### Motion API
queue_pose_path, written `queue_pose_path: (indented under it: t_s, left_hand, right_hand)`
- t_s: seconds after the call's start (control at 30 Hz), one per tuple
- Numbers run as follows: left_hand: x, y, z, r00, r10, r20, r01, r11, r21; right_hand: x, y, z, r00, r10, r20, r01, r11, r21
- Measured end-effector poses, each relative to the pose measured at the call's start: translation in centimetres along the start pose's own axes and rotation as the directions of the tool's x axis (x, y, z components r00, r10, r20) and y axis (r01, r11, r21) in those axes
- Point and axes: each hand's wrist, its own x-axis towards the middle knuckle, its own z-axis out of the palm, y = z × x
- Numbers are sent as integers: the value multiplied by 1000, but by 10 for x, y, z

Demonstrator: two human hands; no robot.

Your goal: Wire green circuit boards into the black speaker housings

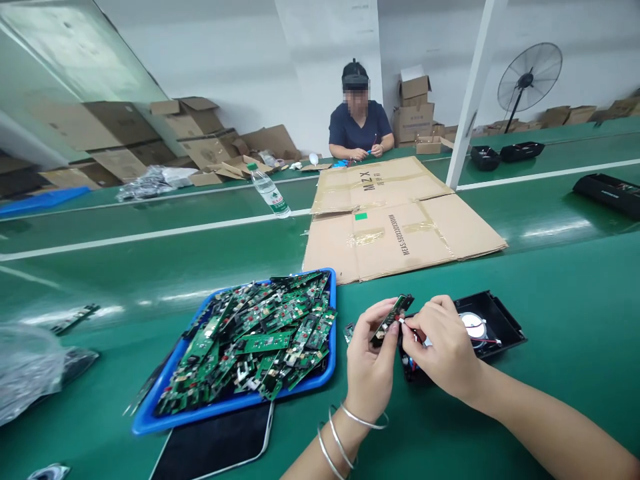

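My left hand (373,363) grips a narrow green circuit board (391,321) by its edges, tilted up in front of me. Pinched in the fingers of my right hand (445,343) is a small white wire connector (401,321), right at the board's edge; whether it is seated cannot be made out. Beneath and behind my right hand lies an open black speaker housing (500,320). A round silver-white speaker (473,328) sits inside it, with thin red and black wires. My hand covers part of the housing.
To the left, a blue tray (327,373) is heaped with circuit boards, over a dark tablet-like device (215,440). Flattened cardboard (400,233) and a water bottle (270,192) are ahead. A plastic bag (30,373) lies far left. A co-worker (357,123) sits opposite; black housings (607,195) lie right.
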Motion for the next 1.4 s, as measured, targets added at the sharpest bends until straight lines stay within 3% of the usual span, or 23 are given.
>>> queue_pose_path:
  t_s: [0.23, 0.4, 0.57, 1.17, 1.4]
  left_hand:
    - [-6, -2, -1, 997, -8, 71, 21, 983, -180]
    - [-6, -6, -3, 992, -86, 91, 112, 936, -334]
    - [-7, -5, -4, 993, -34, 109, 75, 917, -391]
    - [-18, -4, -4, 993, 96, 71, -71, 953, -295]
    - [-16, -2, -6, 986, 131, 105, -101, 962, -252]
  right_hand:
    - [-1, 1, -1, 997, -71, 23, 72, 994, -80]
    - [-1, -2, -4, 989, -147, 32, 150, 975, -165]
    - [0, -5, -7, 984, -174, 26, 176, 973, -150]
    - [-7, -3, -9, 976, -215, -42, 212, 974, -78]
    - [-8, -3, -7, 971, -229, -73, 225, 973, -55]
